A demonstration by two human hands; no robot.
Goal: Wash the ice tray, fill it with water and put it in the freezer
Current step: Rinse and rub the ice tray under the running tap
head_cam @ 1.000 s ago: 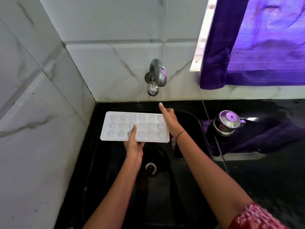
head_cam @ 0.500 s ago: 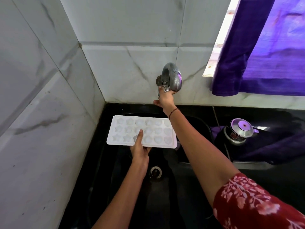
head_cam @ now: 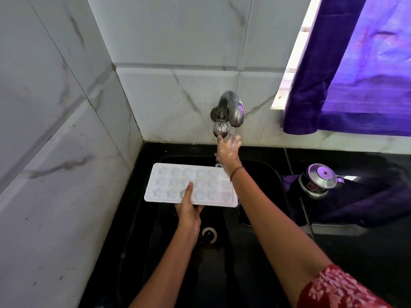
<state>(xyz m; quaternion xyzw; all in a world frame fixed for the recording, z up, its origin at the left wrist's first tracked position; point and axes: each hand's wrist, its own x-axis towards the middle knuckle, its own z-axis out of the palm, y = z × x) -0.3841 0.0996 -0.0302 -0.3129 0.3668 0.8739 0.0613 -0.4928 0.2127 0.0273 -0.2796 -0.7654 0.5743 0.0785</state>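
Observation:
A white ice tray (head_cam: 169, 185) with star and heart cells is held flat over the black sink (head_cam: 262, 196). My left hand (head_cam: 189, 210) grips its near edge, thumb on top. My right hand (head_cam: 228, 152) is raised to the steel tap (head_cam: 231, 110) on the tiled wall, fingertips touching the round tap knob (head_cam: 220, 128). Water runs from the spout over the back of that hand and splashes toward the tray's far right corner.
The sink drain (head_cam: 209, 234) lies below the tray. A steel pot with a lid (head_cam: 320, 181) stands on the black counter to the right. A purple curtain (head_cam: 355, 70) hangs over the window at the upper right. Marble-tiled walls close the left and back.
My right hand left the tray's right end and rose to the tap knob. Water now flows from the spout. The left hand has kept the tray over the sink.

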